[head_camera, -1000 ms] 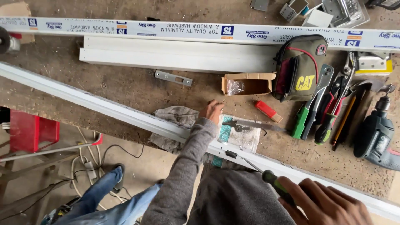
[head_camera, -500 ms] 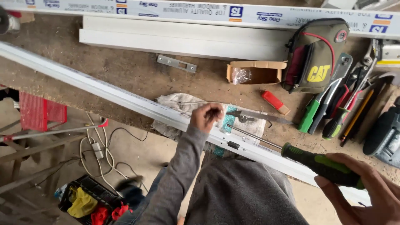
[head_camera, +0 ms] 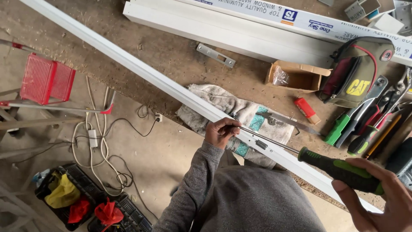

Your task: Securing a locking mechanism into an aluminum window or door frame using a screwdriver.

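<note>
My right hand (head_camera: 377,195) grips a green-handled screwdriver (head_camera: 339,167); my left hand (head_camera: 221,132) pinches its tip against the white aluminium profile (head_camera: 171,88).

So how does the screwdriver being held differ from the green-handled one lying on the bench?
The held screwdriver, in the right hand, has a black and green handle; the lying tool has a plain bright green one. The held one's long shaft shows, reaching to the left hand at the white profile; the lying one's far end is hidden among other tools. Both have green grips.
</note>
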